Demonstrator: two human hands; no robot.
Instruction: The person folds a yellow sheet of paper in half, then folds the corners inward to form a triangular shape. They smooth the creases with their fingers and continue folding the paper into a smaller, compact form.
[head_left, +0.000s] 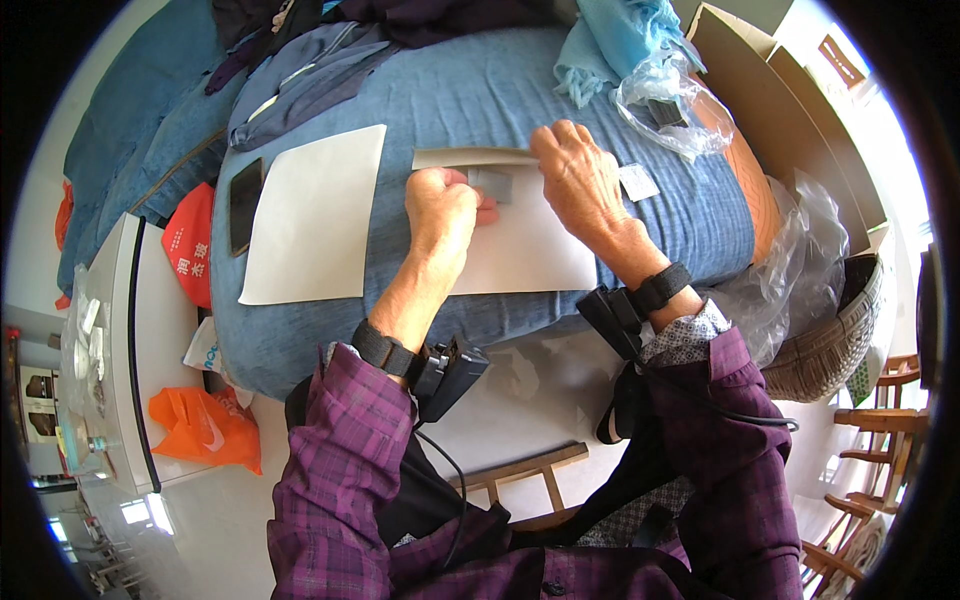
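Observation:
Two white sheets lie on a blue cloth-covered surface. My left hand (446, 206) rests over the upper part of the right-hand sheet (536, 255), its fingers curled around the edge of a small, greyish translucent piece (491, 185). That sheet's far edge is folded up in a narrow strip (469, 157). At the right end of this strip is my right hand (581, 180), fingers bent and fingertips hidden; whether it pinches the edge cannot be told. The other white sheet (315, 217) lies flat to the left, its side by a dark smartphone (247, 206).
A small white packet (638, 182) lies right of my right hand. Farther back are a clear plastic bag (675, 112) and light-blue cloth (622, 37). Dark clothing (315, 82) lies back left. A wicker basket (825, 352) stands right, an orange bag (206, 424) lower left.

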